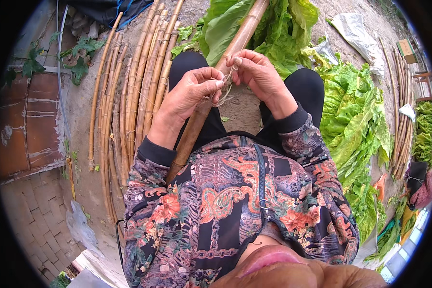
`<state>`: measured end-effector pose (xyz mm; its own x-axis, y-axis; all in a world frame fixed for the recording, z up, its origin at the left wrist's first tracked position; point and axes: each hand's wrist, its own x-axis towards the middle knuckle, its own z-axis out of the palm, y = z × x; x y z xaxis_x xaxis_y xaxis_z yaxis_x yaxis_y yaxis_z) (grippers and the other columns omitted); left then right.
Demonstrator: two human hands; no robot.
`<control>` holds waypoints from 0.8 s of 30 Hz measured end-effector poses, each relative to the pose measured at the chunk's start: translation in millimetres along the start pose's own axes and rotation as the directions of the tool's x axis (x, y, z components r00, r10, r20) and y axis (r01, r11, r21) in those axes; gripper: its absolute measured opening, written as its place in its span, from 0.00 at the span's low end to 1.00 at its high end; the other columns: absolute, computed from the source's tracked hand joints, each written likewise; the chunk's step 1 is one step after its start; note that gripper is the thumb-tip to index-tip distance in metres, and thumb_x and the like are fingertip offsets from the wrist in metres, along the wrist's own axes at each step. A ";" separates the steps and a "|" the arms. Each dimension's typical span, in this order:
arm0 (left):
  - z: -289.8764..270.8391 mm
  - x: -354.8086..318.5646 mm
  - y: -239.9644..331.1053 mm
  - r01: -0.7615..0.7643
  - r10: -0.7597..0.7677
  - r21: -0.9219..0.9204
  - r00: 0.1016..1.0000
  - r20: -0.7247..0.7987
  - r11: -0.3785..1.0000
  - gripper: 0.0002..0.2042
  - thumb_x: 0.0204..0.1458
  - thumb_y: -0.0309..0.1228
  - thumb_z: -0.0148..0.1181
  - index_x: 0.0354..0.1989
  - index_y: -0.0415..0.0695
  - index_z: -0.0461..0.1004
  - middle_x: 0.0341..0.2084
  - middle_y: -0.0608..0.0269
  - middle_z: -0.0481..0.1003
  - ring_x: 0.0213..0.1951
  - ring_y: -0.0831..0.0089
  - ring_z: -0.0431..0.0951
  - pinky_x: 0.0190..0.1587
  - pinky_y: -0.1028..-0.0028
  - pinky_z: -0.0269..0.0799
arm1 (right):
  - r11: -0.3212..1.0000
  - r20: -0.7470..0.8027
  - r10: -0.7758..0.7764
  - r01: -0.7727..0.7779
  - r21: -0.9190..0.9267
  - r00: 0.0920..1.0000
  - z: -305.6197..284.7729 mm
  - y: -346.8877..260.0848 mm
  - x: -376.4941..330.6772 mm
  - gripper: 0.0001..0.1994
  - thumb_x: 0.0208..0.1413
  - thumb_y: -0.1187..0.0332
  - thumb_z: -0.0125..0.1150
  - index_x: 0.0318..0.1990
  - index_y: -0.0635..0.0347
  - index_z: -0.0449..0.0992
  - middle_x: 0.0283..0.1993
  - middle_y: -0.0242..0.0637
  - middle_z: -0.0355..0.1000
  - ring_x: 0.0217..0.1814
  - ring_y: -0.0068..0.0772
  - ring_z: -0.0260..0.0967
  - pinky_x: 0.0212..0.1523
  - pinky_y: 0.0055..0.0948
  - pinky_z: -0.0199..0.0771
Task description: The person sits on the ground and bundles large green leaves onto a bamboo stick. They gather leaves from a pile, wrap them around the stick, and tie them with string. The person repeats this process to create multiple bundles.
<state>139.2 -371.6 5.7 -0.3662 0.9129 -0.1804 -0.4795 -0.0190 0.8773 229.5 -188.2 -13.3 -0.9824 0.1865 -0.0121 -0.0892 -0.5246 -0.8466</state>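
Left hand [187,96] and right hand [259,74] pinch pale string [224,91] against bamboo pole [211,91] slanting across lap, centre frame. Pole bundle [129,96] on ground at 9 o'clock. Green leaves [355,120] heaped 12 to 4 o'clock, touching right knee.

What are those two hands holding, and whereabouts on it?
Both hands pinch a thin pale string between their fingertips, left hand and right hand, just over a bamboo pole lying across the lap.
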 end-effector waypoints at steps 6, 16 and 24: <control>-25.0 -43.3 3.4 0.029 0.017 0.278 0.987 -0.163 0.960 0.13 0.44 0.27 0.65 0.39 0.40 0.73 0.25 0.71 0.71 0.26 0.83 0.71 0.31 0.82 0.68 | 0.968 0.065 -0.206 0.193 0.163 0.976 -1.1 0.0 1.7 0.11 0.61 0.64 0.52 0.41 0.63 0.73 0.33 0.43 0.75 0.30 0.32 0.74 0.31 0.25 0.75; -107.4 -164.7 4.8 0.222 -0.052 0.405 0.919 -0.390 0.887 0.11 0.44 0.28 0.66 0.36 0.39 0.77 0.27 0.71 0.75 0.29 0.88 0.71 0.30 0.87 0.64 | 0.826 0.149 -0.277 0.156 0.542 0.949 1.4 -30.1 -25.0 0.11 0.64 0.62 0.44 0.43 0.57 0.72 0.14 0.24 0.53 0.15 0.20 0.53 0.32 0.28 0.60; -218.6 -334.9 -69.1 0.273 0.019 0.137 0.396 -0.918 0.952 0.05 0.50 0.28 0.58 0.35 0.46 0.76 0.23 0.75 0.73 0.17 0.87 0.65 0.17 0.86 0.54 | 0.872 0.035 -0.297 0.256 0.416 0.954 -28.0 -73.4 -34.5 0.12 0.64 0.62 0.45 0.44 0.59 0.73 0.12 0.22 0.51 0.13 0.19 0.53 0.29 0.27 0.63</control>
<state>120.6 -765.1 -91.7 -0.8863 -0.0128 -0.4630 -0.4469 0.2869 0.8474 274.5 -132.8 34.4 -0.9166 0.3051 0.2583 -0.3981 -0.7555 -0.5204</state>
